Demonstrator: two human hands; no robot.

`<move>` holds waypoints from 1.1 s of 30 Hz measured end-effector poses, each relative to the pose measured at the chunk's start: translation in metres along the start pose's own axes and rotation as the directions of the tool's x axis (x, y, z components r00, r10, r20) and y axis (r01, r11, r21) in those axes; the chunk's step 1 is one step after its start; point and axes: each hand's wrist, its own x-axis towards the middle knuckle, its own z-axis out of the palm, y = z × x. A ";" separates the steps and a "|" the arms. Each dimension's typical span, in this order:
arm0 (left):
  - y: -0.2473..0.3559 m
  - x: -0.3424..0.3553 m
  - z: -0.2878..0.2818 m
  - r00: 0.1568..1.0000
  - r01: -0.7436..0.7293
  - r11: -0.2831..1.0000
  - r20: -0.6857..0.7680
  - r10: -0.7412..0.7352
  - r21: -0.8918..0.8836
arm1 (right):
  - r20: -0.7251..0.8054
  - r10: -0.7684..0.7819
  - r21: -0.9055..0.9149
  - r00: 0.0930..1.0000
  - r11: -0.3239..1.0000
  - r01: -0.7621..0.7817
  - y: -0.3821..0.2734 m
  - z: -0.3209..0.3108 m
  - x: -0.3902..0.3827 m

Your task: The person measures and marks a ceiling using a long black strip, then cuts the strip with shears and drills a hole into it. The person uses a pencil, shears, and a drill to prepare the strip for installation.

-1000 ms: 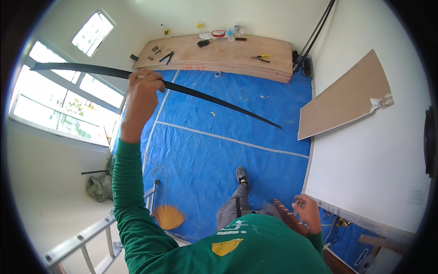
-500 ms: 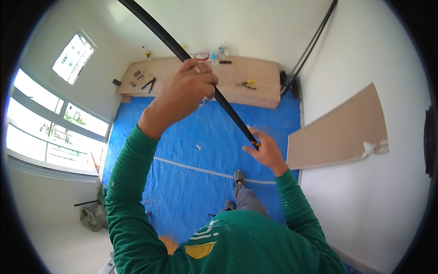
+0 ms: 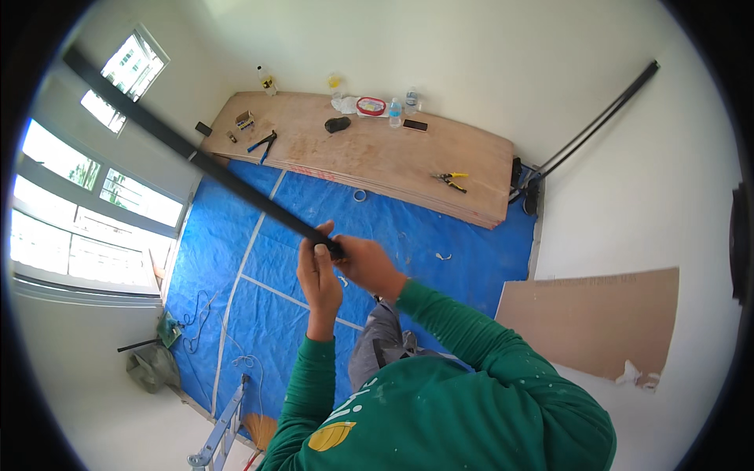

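A long black strip (image 3: 236,188) runs from the upper left to the middle, its far part blurred by motion. My left hand (image 3: 319,279) grips it near its lower end, thumb upward. My right hand (image 3: 366,264) is closed on that same end, just right of my left hand and touching it or nearly so; the very tip is hidden among the fingers. Both forearms are in green sleeves over my grey trousers. Below and beyond the hands lies the blue floor sheet (image 3: 440,282) with white tape lines.
A plywood stack (image 3: 377,149) holds bottles (image 3: 395,111), pliers (image 3: 449,179) and small items. Black rails (image 3: 597,118) lean at the right. A board (image 3: 585,314) stands against the right wall. An aluminium ladder (image 3: 220,439) and broom (image 3: 259,432) are at lower left, windows (image 3: 71,220) at left.
My left hand has moved down from high on the strip to its lower end, beside my right hand, which has moved left. The strip's far end has swung left.
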 end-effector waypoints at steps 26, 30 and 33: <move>-0.174 0.335 0.039 0.791 0.272 0.852 -0.608 0.067 0.447 | -0.121 -0.075 0.936 0.990 -0.342 0.089 0.135 -0.354 0.475; -0.183 0.362 0.055 0.763 0.314 0.865 -0.646 0.014 0.390 | -0.125 -0.290 0.768 0.949 -0.634 -0.092 0.102 -0.348 0.541; -0.188 0.366 0.057 0.717 0.372 0.841 -0.697 0.010 0.394 | -0.033 -0.419 0.853 0.907 -0.485 -0.192 0.109 -0.335 0.572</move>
